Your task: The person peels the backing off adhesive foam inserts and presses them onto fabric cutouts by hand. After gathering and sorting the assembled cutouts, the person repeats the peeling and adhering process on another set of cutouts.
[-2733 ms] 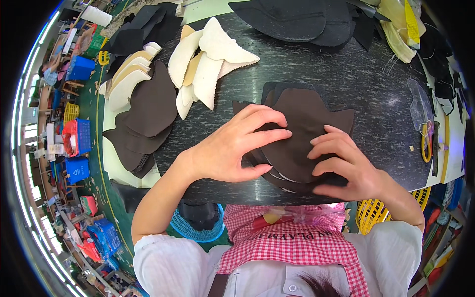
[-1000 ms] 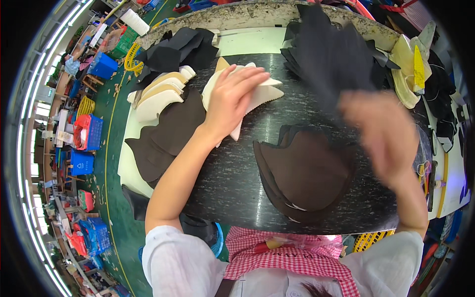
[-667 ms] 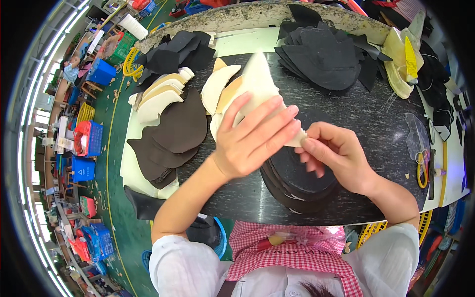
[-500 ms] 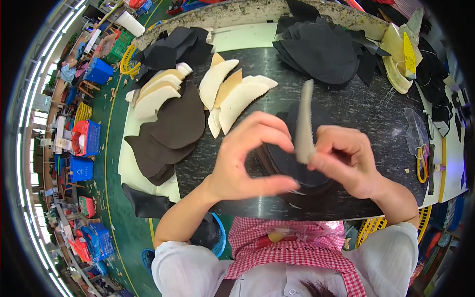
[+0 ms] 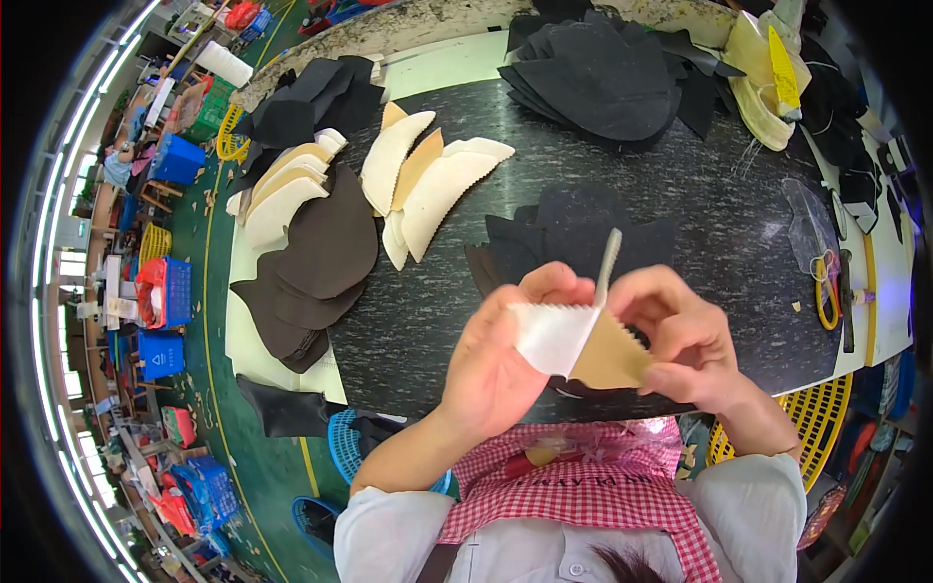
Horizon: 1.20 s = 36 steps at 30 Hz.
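Note:
Close to the table's near edge, I hold a curved zigzag-edged piece between both hands. My left hand [image 5: 501,360] is closed on its white part [image 5: 552,335]. My right hand [image 5: 688,340] pinches the tan layer [image 5: 612,360] by its right corner. White and tan meet along a line in the middle, and a narrow pale end sticks up between my fingers. Whether the tan layer is a peeling backing, I cannot tell. Just beyond my hands lie flat black cut pieces [image 5: 569,219]. More white and tan zigzag-edged pieces [image 5: 447,194] lie to the left.
Dark brown cut pieces [image 5: 330,233] are stacked at left, with black ones [image 5: 316,97] behind. A larger black stack [image 5: 603,87] stands at the back. Yellow-handled scissors [image 5: 826,301] lie at right. Below the table are a blue basket [image 5: 345,447] and a yellow basket [image 5: 812,418].
Both hands have come nearer my body. My left hand, apart from the piece before, now grips it. The piece has turned and spread, showing white and tan faces.

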Tool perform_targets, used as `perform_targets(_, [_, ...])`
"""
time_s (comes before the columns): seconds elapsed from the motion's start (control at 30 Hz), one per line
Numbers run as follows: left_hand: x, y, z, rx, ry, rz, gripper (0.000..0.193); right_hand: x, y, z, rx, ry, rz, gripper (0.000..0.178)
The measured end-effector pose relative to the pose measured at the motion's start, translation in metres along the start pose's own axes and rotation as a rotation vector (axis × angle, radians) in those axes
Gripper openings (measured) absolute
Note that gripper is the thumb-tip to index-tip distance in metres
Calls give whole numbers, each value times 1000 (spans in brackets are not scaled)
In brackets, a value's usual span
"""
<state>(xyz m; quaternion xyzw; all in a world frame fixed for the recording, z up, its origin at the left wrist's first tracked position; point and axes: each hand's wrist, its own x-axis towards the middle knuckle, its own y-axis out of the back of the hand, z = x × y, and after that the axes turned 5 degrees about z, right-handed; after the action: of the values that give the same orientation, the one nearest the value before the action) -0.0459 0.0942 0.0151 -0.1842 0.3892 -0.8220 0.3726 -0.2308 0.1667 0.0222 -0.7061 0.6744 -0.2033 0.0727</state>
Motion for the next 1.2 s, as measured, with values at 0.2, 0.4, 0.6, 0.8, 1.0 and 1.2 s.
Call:
perform_targets(0.2, [-7,-24,26,-366,-103,-261,30,-29,17,-6,-438,-260,-348,29])
perform_targets(0.4, [1,-3,33,943,-13,-385,34,-25,-10,-5,-692,-1,-165,22])
perform_targets(0.6, [33,16,48,1273,184,-106,34,-6,24,-4,-971,91,119,12])
perform_targets(0.8, [42,31,26,1428,92,-141,36,4,34,12,-1083,51,174,15])
perform_targets(1.0, [40,32,19,1668,-170,-239,36,12,42,3,-1418,147,4,29])
perform_targets(1.2, [39,35,6,1741,-410,-320,30,17,12,6,-1022,171,-106,25])
